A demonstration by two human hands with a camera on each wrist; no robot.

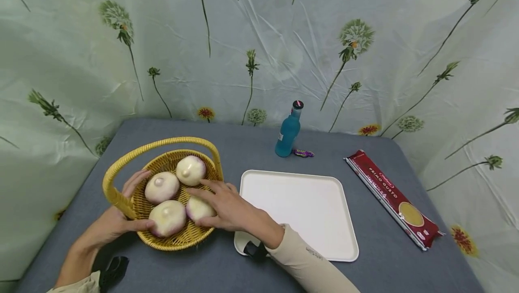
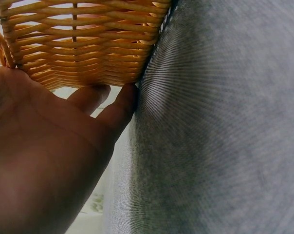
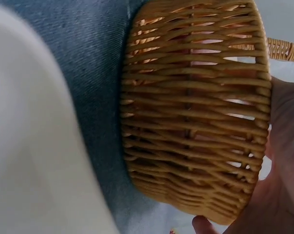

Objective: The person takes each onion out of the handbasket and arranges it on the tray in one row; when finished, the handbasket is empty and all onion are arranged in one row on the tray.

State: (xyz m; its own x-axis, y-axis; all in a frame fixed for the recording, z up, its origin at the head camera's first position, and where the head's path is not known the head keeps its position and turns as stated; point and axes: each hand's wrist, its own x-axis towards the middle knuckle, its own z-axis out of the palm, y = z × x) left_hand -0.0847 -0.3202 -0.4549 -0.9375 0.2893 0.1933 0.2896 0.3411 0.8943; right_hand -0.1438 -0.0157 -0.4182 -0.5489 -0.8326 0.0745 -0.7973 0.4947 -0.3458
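Observation:
A yellow wicker basket (image 1: 178, 244) with an arched handle stands at the left of the table, holding several round white-and-purple vegetables (image 1: 161, 187). Along its left side my left hand (image 1: 115, 221) grips it, thumb over the rim and fingers against the outer wall. The left wrist view shows that hand (image 2: 45, 141) beneath the woven side. My right hand (image 1: 229, 205) reaches over the right rim, with thumb and fingers around the rightmost white-and-purple vegetable (image 1: 198, 209), partly covering it. In the right wrist view, the basket wall (image 3: 195, 112) hides most of what this hand (image 3: 288, 141) touches.
To the right of the basket lies a white tray (image 1: 308, 212), with my right forearm crossing its near left part. Behind it stand a blue bottle (image 1: 289, 133) and a small purple wrapped candy (image 1: 303, 153). A red pasta packet (image 1: 389, 196) lies at the right.

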